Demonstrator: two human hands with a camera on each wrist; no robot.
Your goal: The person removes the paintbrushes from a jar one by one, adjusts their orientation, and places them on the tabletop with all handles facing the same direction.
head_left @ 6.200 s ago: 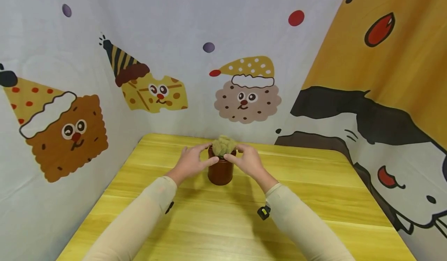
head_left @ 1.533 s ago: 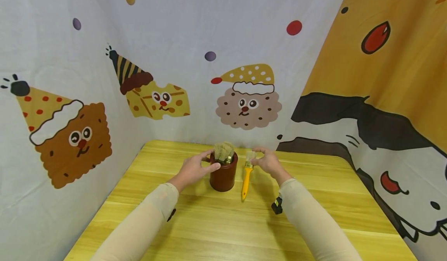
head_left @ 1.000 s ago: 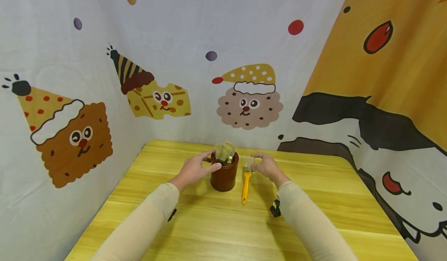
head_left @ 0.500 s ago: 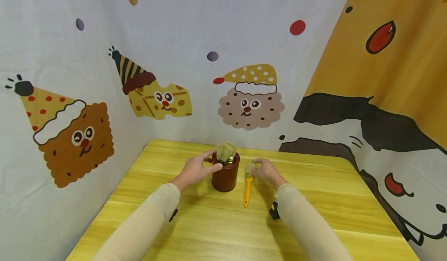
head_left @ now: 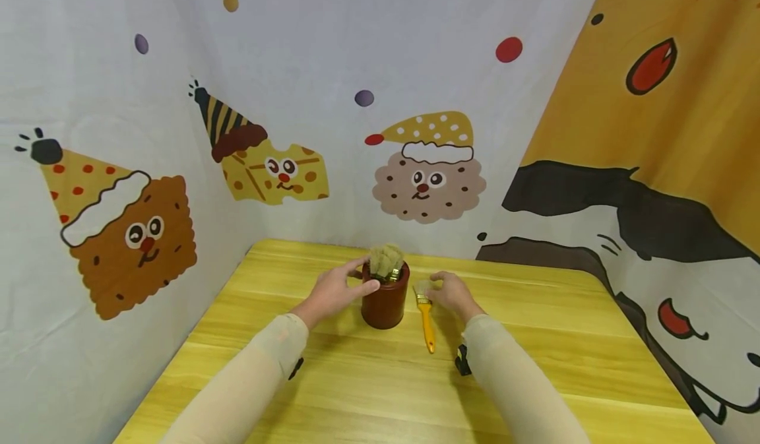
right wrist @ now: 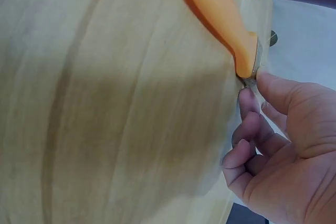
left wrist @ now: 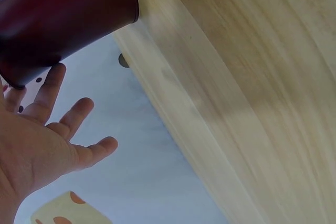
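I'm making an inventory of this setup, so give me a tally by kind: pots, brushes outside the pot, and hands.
Pot: 1
Brush outside it: 1
Hands, the left hand and the right hand: 2
Total: 4

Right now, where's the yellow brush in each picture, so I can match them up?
Head: the yellow brush is below the centre and slightly right, beside the red-brown pot.
Left wrist: no brush here.
Right wrist: its handle, looking orange, is near the top, right of the middle.
Shared landmark: the pot, also top left in left wrist and top right in right wrist.
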